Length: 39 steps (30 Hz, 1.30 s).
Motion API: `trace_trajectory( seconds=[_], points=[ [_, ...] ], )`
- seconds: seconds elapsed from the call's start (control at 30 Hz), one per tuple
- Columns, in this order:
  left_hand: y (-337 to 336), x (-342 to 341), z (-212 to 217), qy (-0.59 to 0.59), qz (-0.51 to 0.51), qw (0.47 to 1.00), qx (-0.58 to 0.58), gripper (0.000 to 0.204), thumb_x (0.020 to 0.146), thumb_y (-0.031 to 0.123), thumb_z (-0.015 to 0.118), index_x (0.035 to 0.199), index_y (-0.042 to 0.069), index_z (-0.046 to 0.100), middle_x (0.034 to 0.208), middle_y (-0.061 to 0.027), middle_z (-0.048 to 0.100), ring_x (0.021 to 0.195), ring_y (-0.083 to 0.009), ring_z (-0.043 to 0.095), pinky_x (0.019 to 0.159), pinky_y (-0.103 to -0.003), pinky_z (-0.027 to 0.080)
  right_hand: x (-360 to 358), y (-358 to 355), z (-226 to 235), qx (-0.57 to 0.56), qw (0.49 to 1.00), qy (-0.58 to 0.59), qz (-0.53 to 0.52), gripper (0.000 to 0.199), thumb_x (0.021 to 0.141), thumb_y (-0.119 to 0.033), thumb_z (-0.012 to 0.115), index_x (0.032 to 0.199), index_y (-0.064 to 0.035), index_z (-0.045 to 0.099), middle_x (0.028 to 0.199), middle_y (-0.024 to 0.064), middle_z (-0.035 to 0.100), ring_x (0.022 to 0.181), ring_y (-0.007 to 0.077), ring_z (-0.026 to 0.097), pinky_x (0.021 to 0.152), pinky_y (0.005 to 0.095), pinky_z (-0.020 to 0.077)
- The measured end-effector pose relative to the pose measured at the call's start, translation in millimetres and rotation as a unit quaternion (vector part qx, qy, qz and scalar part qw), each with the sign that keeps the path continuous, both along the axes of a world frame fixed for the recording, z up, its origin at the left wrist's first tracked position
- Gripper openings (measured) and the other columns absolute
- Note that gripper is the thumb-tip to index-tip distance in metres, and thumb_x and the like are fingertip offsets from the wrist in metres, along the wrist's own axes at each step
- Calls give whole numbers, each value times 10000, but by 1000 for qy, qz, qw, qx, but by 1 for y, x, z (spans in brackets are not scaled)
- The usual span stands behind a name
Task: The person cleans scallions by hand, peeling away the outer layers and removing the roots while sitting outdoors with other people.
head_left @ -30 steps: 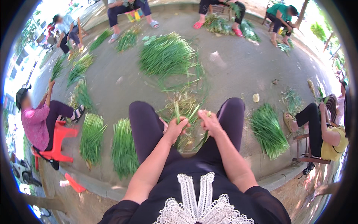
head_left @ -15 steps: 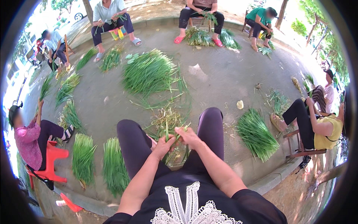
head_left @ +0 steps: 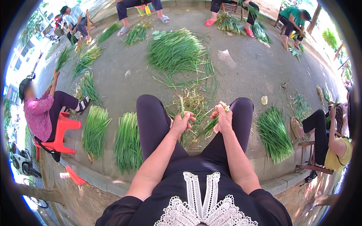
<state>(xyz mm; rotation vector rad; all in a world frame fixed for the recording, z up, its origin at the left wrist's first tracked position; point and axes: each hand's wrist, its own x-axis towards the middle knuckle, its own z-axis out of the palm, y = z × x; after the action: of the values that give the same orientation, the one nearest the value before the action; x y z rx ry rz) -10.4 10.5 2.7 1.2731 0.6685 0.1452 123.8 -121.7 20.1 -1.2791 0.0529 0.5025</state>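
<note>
My left hand (head_left: 182, 122) is closed round a thin bit of garlic chives (head_left: 182, 102), whose pale tips point up. Apart from it, my right hand (head_left: 224, 119) grips a small bunch of chives (head_left: 209, 127); pale ends show at the top and green leaves hang down toward the left. Both hands are between my knees. Beyond and below them lies a pile of straw-coloured trimmings (head_left: 194, 96). Two neat chive bundles (head_left: 96, 132) rest left of my legs, and another bundle (head_left: 275, 135) lies to the right.
A large heap of loose chives (head_left: 175, 51) lies ahead on the concrete. At left, a person (head_left: 39, 113) sits on a red plastic stool (head_left: 63, 130) holding up chives. A person in yellow (head_left: 337, 154) sits at right. Several others sit along the far edge. A kerb (head_left: 102, 177) runs behind me.
My hands were close together over the chives; now they are apart, the right one with a leafy bunch. The view has tipped down and turned left.
</note>
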Motion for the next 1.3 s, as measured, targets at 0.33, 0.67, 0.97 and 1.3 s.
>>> trace_trajectory(
  seconds=[0.33,0.67,0.97,1.3],
  points=[
    [-18,5,-13,19,-95,973,210,207,892,208,448,948,46,563,598,-43,609,580,-133,586,596,-289,446,-14,2,12,-14,957,9,289,213,846,-202,585,911,0,566,643,12,490,412,47,394,344,216,301],
    [-25,6,-5,-48,-144,980,132,169,887,211,494,907,62,573,663,-11,580,536,-58,487,498,-210,373,-20,5,12,-81,949,16,303,210,827,-203,588,705,-40,537,513,-5,451,393,68,375,360,227,295],
    [-20,5,13,-46,-71,995,-51,185,888,204,495,923,40,572,686,-22,574,452,-43,401,416,-180,334,-13,-1,15,-52,960,21,276,179,827,-188,582,747,-34,538,568,8,469,419,74,408,362,233,315],
    [-18,5,10,-50,-53,995,-73,175,891,191,495,923,37,571,695,-30,581,442,-50,408,412,-177,345,-14,0,12,-91,955,-3,281,248,852,-219,554,671,-54,517,540,-18,456,405,60,406,360,226,321]
  ],
)
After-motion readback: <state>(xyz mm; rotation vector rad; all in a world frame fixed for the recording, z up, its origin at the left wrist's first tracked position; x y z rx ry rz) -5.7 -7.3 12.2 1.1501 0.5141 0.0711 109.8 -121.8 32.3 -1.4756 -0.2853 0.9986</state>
